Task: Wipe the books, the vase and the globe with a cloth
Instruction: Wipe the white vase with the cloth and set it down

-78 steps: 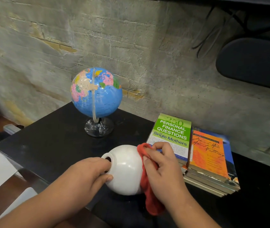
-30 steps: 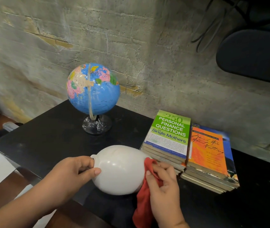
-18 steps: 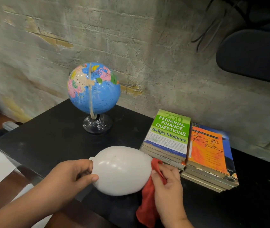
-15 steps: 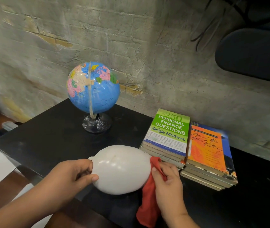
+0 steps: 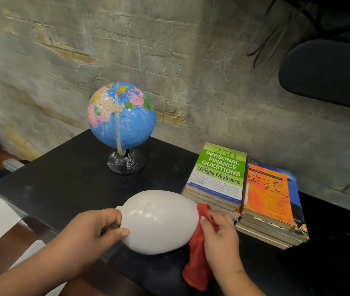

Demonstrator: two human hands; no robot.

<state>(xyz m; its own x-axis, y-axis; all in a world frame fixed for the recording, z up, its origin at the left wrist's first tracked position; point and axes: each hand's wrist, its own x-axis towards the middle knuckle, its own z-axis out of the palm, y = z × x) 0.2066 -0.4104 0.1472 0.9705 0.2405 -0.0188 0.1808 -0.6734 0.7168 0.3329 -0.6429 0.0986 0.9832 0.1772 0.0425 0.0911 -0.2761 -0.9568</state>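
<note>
Lower centre: white vase (image 5: 159, 221) tipped sideways over the bench (image 5: 63, 178), between the hands. Neck end gripped by left hand (image 5: 97, 229); red cloth (image 5: 197, 255) pinched by right hand (image 5: 221, 233) against its base. Globe (image 5: 121, 115) above left, books (image 5: 244, 189) right.

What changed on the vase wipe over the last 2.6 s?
The vase was turned from mouth showing to lying on its side, neck pointing left. The left hand kept its grip at the neck. The right hand slid the red cloth from the vase's upper right side down to its base end. The globe, books and table stayed put.
</note>
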